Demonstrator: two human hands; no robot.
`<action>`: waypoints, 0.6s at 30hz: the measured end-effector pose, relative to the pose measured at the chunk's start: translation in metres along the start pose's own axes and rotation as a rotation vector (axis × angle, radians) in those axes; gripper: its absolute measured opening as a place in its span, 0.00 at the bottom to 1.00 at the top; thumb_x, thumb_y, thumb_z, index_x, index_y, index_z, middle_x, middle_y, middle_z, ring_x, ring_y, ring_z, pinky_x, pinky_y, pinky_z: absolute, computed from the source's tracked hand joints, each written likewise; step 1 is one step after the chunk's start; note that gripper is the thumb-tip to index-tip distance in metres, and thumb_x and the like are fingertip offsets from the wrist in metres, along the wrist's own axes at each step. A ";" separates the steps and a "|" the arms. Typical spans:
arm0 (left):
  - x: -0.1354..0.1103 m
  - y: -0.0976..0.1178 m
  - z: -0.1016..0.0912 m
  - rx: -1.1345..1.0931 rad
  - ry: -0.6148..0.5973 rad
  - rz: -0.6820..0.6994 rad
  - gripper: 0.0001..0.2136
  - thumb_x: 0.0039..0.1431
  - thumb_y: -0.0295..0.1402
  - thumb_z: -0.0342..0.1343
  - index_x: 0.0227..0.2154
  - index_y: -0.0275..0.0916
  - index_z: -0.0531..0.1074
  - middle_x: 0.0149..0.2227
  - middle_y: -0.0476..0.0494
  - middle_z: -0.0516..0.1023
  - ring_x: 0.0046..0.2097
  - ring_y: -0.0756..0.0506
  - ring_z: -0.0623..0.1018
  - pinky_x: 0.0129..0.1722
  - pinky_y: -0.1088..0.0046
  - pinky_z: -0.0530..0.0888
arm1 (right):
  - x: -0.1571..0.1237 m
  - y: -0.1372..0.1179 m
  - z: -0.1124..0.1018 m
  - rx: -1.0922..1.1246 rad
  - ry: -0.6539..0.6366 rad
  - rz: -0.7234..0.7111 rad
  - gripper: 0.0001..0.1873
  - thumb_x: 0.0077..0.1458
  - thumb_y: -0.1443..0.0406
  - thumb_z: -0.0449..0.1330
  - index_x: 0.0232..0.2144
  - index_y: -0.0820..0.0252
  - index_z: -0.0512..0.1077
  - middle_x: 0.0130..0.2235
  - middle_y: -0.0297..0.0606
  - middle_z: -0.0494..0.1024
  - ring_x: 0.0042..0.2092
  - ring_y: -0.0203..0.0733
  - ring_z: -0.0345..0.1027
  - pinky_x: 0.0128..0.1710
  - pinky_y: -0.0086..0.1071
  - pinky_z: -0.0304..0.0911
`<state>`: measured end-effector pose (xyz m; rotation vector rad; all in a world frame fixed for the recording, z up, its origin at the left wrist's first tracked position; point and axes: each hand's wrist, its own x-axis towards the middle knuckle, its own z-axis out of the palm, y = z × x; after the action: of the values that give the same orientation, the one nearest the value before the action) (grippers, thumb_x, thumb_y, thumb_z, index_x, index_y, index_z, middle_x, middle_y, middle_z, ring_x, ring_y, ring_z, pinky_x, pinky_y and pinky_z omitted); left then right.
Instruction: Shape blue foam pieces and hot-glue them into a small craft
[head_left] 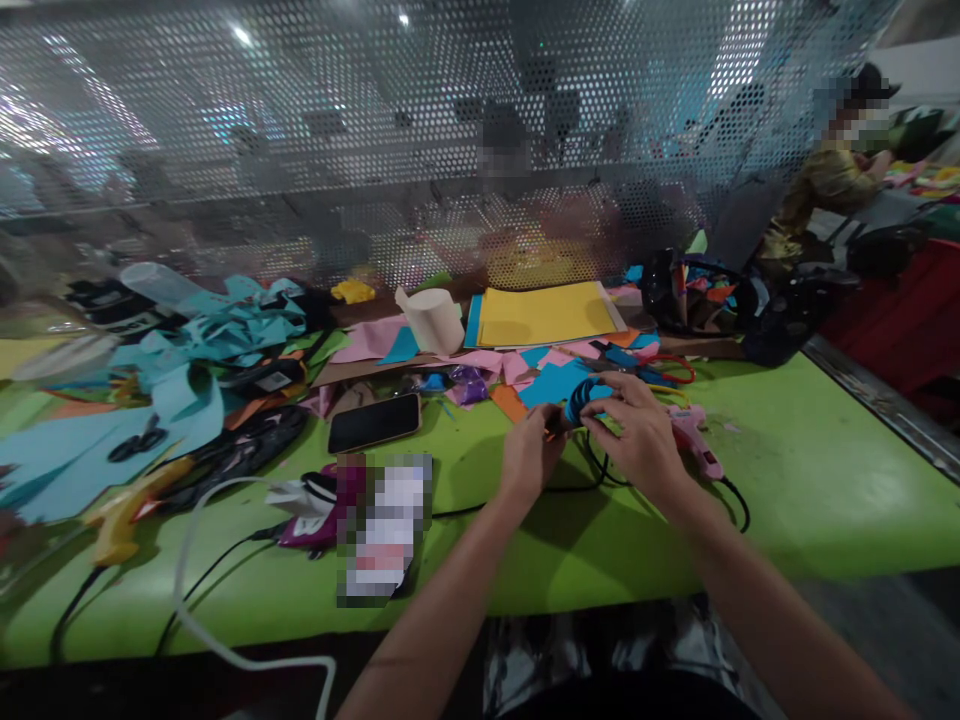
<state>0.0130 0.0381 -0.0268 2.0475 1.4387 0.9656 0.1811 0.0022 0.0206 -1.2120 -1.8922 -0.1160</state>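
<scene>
Above the green table, a coil of blue paper strip (581,398) sits between my two hands, its curled layers facing up. The fingers of my right hand (634,425) are closed around its right side. My left hand (531,445) is pinched at the coil's lower left, and a small dark brownish piece shows at its fingertips; I cannot make out what it is. Just right of my right hand lies a pink glue gun (699,440) with a black cord. Flat blue paper (551,385) and an orange scrap (510,402) lie behind my hands.
A black phone (375,422), a purple power strip (319,520) and a yellow glue gun (139,510) lie leftward. Behind stand a white roll (435,320) and yellow sheets (547,315). Light-blue paper (187,400) is heaped left. A perforated metal panel (375,150) borders the back; another person (821,190) sits far right.
</scene>
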 end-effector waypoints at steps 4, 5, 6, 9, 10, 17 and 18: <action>0.001 0.003 -0.002 0.046 -0.005 -0.027 0.07 0.54 0.29 0.59 0.37 0.38 0.75 0.35 0.44 0.80 0.35 0.46 0.77 0.36 0.73 0.70 | 0.001 -0.001 -0.001 -0.010 0.004 -0.032 0.04 0.56 0.68 0.62 0.31 0.56 0.77 0.52 0.46 0.75 0.52 0.52 0.70 0.49 0.47 0.67; 0.001 0.004 -0.002 0.051 -0.010 -0.034 0.07 0.54 0.28 0.59 0.37 0.38 0.75 0.35 0.44 0.80 0.35 0.46 0.77 0.35 0.73 0.70 | 0.001 -0.001 -0.002 -0.015 0.000 -0.037 0.04 0.56 0.68 0.62 0.31 0.56 0.77 0.53 0.46 0.74 0.52 0.52 0.69 0.50 0.47 0.67; 0.001 0.005 -0.003 0.051 -0.016 -0.041 0.07 0.54 0.28 0.59 0.37 0.38 0.74 0.35 0.44 0.79 0.35 0.46 0.76 0.35 0.73 0.69 | 0.001 -0.001 -0.002 -0.022 -0.006 -0.039 0.04 0.56 0.68 0.62 0.31 0.56 0.76 0.54 0.46 0.74 0.53 0.52 0.69 0.51 0.48 0.66; 0.001 0.007 -0.004 0.030 -0.029 -0.050 0.07 0.53 0.27 0.60 0.37 0.38 0.74 0.35 0.44 0.79 0.35 0.47 0.76 0.36 0.73 0.69 | 0.001 -0.001 -0.002 -0.043 -0.022 -0.042 0.04 0.56 0.68 0.62 0.31 0.56 0.76 0.56 0.46 0.73 0.54 0.53 0.68 0.52 0.48 0.65; 0.001 0.008 -0.004 0.020 -0.031 -0.051 0.07 0.53 0.26 0.60 0.37 0.38 0.74 0.35 0.45 0.79 0.35 0.47 0.76 0.36 0.73 0.69 | 0.001 -0.001 -0.002 -0.048 -0.025 -0.043 0.04 0.57 0.68 0.61 0.31 0.56 0.76 0.57 0.46 0.72 0.54 0.53 0.68 0.52 0.49 0.65; 0.003 0.012 -0.006 -0.079 -0.037 -0.096 0.05 0.51 0.26 0.60 0.32 0.38 0.73 0.30 0.48 0.77 0.32 0.49 0.74 0.34 0.75 0.68 | 0.001 -0.001 -0.001 -0.009 -0.015 -0.022 0.05 0.56 0.70 0.59 0.32 0.56 0.74 0.58 0.47 0.71 0.57 0.54 0.66 0.54 0.51 0.64; 0.003 0.013 -0.006 -0.100 -0.040 -0.111 0.05 0.50 0.26 0.60 0.31 0.38 0.72 0.29 0.49 0.76 0.31 0.49 0.73 0.34 0.75 0.68 | 0.001 -0.001 -0.002 0.011 0.002 -0.014 0.05 0.56 0.70 0.59 0.32 0.56 0.74 0.57 0.47 0.71 0.58 0.54 0.65 0.54 0.50 0.64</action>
<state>0.0165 0.0366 -0.0130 1.8847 1.4378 0.9267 0.1812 0.0010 0.0227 -1.1915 -1.8980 -0.1143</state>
